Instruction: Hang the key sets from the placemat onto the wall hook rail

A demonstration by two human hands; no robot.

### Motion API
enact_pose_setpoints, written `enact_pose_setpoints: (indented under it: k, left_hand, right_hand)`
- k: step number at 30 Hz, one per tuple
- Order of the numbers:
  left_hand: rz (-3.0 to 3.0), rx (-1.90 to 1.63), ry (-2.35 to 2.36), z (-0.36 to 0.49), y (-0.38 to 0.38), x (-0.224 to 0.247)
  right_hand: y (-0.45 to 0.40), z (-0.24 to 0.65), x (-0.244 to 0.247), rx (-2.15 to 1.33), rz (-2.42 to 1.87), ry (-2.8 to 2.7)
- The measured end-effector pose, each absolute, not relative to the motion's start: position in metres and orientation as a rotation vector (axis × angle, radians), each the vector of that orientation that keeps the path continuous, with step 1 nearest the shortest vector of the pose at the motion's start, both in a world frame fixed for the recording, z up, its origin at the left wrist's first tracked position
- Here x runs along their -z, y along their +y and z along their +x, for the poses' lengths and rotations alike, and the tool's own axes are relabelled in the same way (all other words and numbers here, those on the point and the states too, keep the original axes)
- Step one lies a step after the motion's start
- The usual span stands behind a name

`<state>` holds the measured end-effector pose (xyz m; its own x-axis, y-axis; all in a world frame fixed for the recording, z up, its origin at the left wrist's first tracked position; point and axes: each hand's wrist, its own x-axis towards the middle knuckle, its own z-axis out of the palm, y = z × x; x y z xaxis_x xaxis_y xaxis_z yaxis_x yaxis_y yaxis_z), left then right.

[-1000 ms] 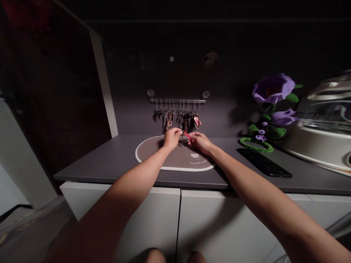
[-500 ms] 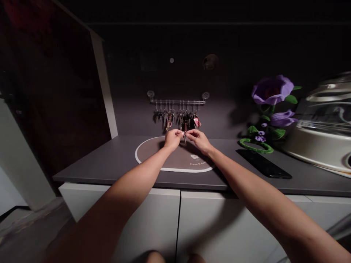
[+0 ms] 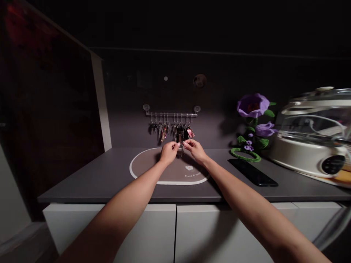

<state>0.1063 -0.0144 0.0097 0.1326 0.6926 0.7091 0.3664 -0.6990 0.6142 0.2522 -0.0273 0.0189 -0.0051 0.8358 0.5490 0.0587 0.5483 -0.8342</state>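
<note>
Over the far half of a brown oval mat [image 3: 148,168], a small set of keys [image 3: 182,150] dangles from a ring between my two hands. My left hand [image 3: 168,152] pinches at the ring's left side, its thumb and fingertips pressed together. From the right, my right hand [image 3: 195,149] pinches the same ring. Just beyond the hands, several key bunches [image 3: 164,133] hang from a clear hook rail [image 3: 172,114] fixed to the dark wall. Details of the ring are too small to make out.
On the counter's right side lie a black phone [image 3: 252,172] and a green ring-shaped base [image 3: 244,156] with purple craft flowers [image 3: 253,105]. Farther right stands a white appliance with a clear cover [image 3: 301,146]. White cabinet doors [image 3: 153,230] sit below the counter's front edge.
The camera view has tilted, so the counter and wall appear lower in the picture. Both hands keep hold of the key ring, and the keys under it show slightly more spread.
</note>
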Motion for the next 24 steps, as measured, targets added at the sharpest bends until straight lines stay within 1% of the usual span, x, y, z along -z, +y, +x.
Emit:
enact_pose_setpoints:
  k: [7, 14, 19, 24]
  left_hand:
    - [2.252, -1.506, 1.125, 0.107, -0.012, -0.004]
    - [2.263, -1.424, 1.173, 0.108, -0.012, -0.002]
    - [2.262, -1.411, 1.166, 0.109, -0.013, -0.002]
    - [2.245, -1.404, 1.165, 0.109, -0.013, -0.002]
  right_hand:
    - [-0.030, 0.258, -0.038, -0.837, -0.751, -1.249]
    - [-0.010, 0.270, -0.077, -0.899, -0.804, -1.076]
    - [0.010, 0.277, -0.102, -0.870, -0.833, -0.946]
    - [0.029, 0.279, -0.114, -0.857, -0.915, -0.921]
